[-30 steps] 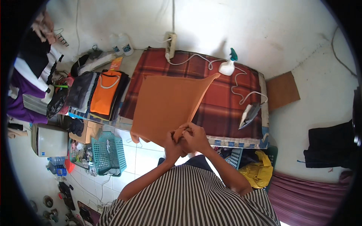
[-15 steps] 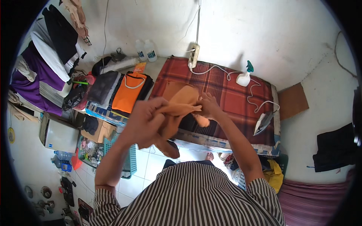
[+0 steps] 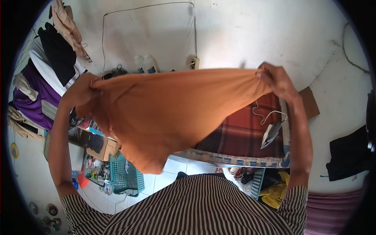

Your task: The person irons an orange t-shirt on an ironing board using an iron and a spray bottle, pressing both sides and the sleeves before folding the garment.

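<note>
A wide piece of orange-brown cloth (image 3: pixel 168 105) hangs stretched in the air between my hands; its full shape does not show, so I cannot tell what kind of garment it is. My left hand (image 3: pixel 80 92) is closed on its upper left corner, where the cloth bunches in folds. At the upper right corner, my right hand (image 3: pixel 277 80) grips it with the fingers pinched. The lower edge droops to the left of my body. Behind it, the cloth hides much of the red plaid cover (image 3: pixel 250 133) and the folded clothes.
An iron (image 3: pixel 271 135) with a white cord rests at the plaid cover's right end. Clothes (image 3: pixel 58 55) hang on the left wall. Green baskets (image 3: pixel 127 178) stand on the tiled floor. A power strip (image 3: pixel 194 63) and white bottles (image 3: pixel 150 64) are by the back wall.
The cloth was bunched between my hands low over the plaid cover. My hands have moved far apart and upward, spreading it out wide.
</note>
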Available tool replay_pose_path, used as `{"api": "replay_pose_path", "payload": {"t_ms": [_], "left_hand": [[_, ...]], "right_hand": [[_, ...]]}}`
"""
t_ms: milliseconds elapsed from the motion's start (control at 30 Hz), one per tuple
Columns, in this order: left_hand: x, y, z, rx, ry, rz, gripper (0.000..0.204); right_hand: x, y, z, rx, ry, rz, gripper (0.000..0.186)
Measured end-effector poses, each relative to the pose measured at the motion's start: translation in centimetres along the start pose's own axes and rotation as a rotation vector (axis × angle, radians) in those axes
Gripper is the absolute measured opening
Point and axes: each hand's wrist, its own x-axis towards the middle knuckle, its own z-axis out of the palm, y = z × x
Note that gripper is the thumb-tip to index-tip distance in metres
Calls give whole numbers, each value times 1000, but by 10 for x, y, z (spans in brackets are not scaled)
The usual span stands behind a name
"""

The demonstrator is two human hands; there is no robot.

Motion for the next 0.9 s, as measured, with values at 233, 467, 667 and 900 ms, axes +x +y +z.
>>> {"api": "replay_pose_path", "payload": {"t_ms": [233, 467, 667, 900], "left_hand": [[174, -16, -3, -717, 414, -111, 25], [296, -5, -37, -717, 792, -26, 28], [253, -5, -80, -542, 1015, 199, 32], [93, 21, 57, -619, 689, 212, 31]], "right_hand": [[71, 85, -62, -193, 205, 131, 56], [115, 104, -123, -250, 465, 130, 66], [75, 54, -141, 12, 516, 91, 55], [-102, 59, -75, 296, 216, 85, 28]]}}
